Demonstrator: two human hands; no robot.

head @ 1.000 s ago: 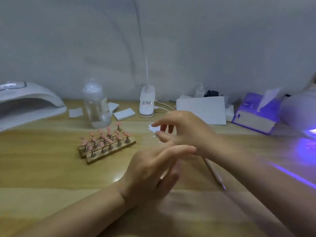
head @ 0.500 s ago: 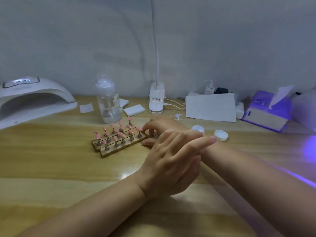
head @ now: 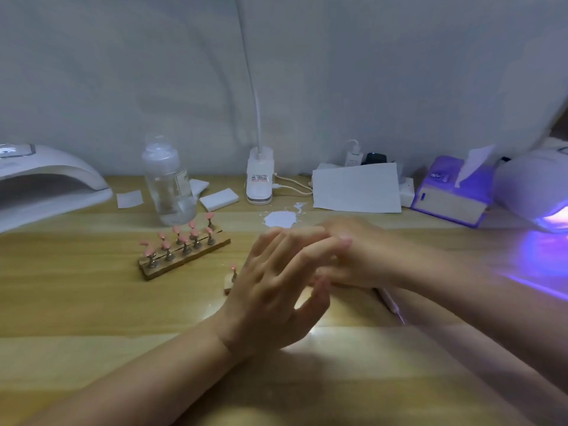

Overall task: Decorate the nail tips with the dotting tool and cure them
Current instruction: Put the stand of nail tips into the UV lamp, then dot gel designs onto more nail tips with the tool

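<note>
Standing clear bottle (head: 167, 182) — liquid low

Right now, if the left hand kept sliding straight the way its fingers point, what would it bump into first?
The left hand points up and right, its fingers already overlapping the right hand, so that comes first. Depth is unclear; whether they touch is hard to tell.

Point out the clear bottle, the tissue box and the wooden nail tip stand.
clear bottle (head: 168, 186), head view, middle of its body
tissue box (head: 445, 201), head view, front face
wooden nail tip stand (head: 187, 262), head view, front edge
</note>
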